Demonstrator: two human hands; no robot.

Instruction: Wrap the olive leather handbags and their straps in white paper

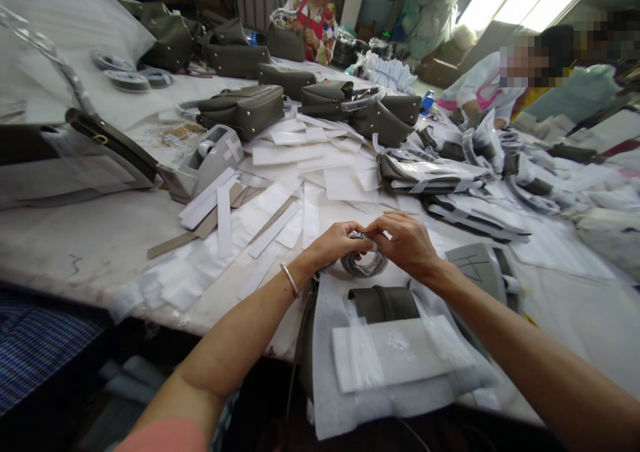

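In the head view, a long white worktable (100,232) fills a workroom, with a bright window at the far right. The landmark is the wrapped bag (385,303) at the table's near edge, dark olive, with a translucent sheet around it and a white padded piece (400,352) across its front; its inside is hidden. Just beyond it, both hands are at a coiled strap (364,272) covered in clear plastic. The left hand (345,242), with a bangle on its wrist, grasps the coil's left and upper side, fingers curled. The right hand (403,239) pinches at the coil's top, thumb and fingertips bent together. Right of the wrapped bag, just beside it, sits a grey tape dispenser (473,265); another grey dispenser (215,155) stands beyond it to the left, near loose paper strips (225,222). Farther beyond the wrapped bag, olive handbags (245,109) lie in a group; their contents cannot be seen. Past these, one person (320,29) handles a bag, and another person (480,85) leans over plastic-covered bags (430,172).
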